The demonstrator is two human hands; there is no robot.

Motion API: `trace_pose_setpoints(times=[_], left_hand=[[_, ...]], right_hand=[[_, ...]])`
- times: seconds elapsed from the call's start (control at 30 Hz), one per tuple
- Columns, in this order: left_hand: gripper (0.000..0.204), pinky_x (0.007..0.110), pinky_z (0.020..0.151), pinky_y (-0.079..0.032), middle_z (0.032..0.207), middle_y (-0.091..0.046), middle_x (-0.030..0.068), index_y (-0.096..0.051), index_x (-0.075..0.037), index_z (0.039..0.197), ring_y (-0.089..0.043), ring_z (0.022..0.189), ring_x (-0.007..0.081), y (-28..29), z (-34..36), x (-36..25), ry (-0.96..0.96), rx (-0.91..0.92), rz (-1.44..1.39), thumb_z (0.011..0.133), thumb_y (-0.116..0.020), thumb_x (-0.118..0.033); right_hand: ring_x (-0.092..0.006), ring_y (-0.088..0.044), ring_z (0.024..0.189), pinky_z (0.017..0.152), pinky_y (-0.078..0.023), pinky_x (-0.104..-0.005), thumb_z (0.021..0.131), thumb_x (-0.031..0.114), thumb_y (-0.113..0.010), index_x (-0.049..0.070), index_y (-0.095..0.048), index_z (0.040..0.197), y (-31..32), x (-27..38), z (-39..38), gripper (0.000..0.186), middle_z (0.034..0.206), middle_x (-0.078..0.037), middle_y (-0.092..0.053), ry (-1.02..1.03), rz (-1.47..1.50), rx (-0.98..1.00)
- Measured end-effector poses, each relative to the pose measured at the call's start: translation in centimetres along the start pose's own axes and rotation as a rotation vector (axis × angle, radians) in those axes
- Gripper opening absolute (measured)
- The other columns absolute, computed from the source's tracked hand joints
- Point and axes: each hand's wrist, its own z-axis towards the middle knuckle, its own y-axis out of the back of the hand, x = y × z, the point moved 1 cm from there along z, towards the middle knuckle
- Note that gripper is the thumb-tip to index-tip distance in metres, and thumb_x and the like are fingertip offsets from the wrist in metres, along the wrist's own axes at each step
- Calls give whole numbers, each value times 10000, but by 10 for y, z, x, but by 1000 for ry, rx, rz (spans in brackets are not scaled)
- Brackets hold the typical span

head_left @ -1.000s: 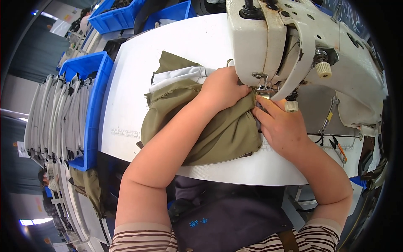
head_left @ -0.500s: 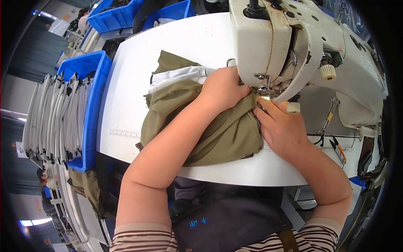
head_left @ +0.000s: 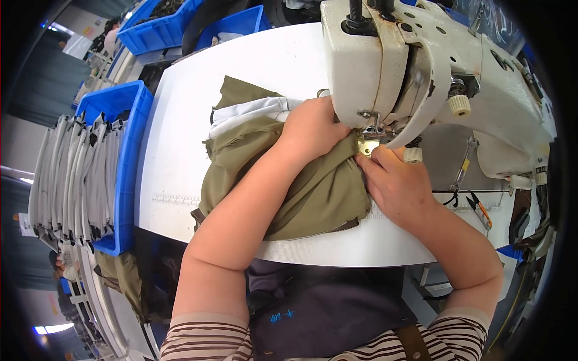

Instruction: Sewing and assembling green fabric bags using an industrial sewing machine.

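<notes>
At the needle: olive fabric piece (head_left: 301,192) lies bunched on the white table (head_left: 174,138), its right edge tucked under the presser foot (head_left: 368,143) of the cream sewing machine (head_left: 433,66).
Fabric position: centre of the table, spreading left and toward the near edge; a white lining layer (head_left: 250,113) shows on its far-left side.
Left hand (head_left: 313,126): rests palm-down on top of the fabric, just left of the presser foot, fingers curled and pressing the cloth flat; it pins the fabric rather than lifting it.
Right hand (head_left: 394,183): lies on the near-right side of the foot, fingertips pinching and steering the fabric edge toward the needle zone.
Step in hand: judged as feeding a seam; both hands guide the edge at the foot.
Next move calls for: even forward feed away from the body, the edge kept aligned with the foot, the folded bulk on the left kept from dragging, and fingertips kept clear of the needle.
Risk: bunched cloth to the left may pull the seam off line.
Near side: dark apron (head_left: 325,307) and striped sleeves (head_left: 205,340) at the table's near edge.
Left of table: blue bin (head_left: 129,162) beside a row of stacked grey-white pieces (head_left: 72,174).
Far side: two more blue bins (head_left: 162,27) beyond the table's far edge.
Right of machine: small snips with orange handles (head_left: 480,207) lie on the table.
</notes>
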Motion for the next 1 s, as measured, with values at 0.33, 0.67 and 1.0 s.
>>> trace_pose_setpoints(times=[0.33, 0.67, 1.0], left_hand=[[334, 477, 839, -539, 972, -727, 202, -715, -69, 1088, -684, 951, 398, -1, 2, 6, -48, 4, -22, 795, -685, -225], [337, 441, 848, -543, 1015, -740, 170, -724, -79, 1103, -691, 962, 369, 3, 1, 4, -64, 84, -68, 796, -714, -219], [344, 455, 826, -540, 983, -734, 163, -709, -79, 1098, -690, 950, 368, 4, 1, 8, -39, 71, -27, 797, -730, -243]], right_hand=[[-171, -561, 750, 643, -429, -340, 763, 146, -743, 99, -693, 1204, 0, -1, 1, 446, 881, -6, -520, 35, -35, 28], [-211, -585, 805, 595, -503, -345, 764, 104, -751, 76, -708, 1134, 3, 1, 0, 374, 852, -14, -569, 51, 40, 21], [-242, -577, 755, 629, -500, -368, 797, 94, -721, 66, -722, 1119, 5, 6, 6, 323, 787, -35, -576, 26, 52, -10]])
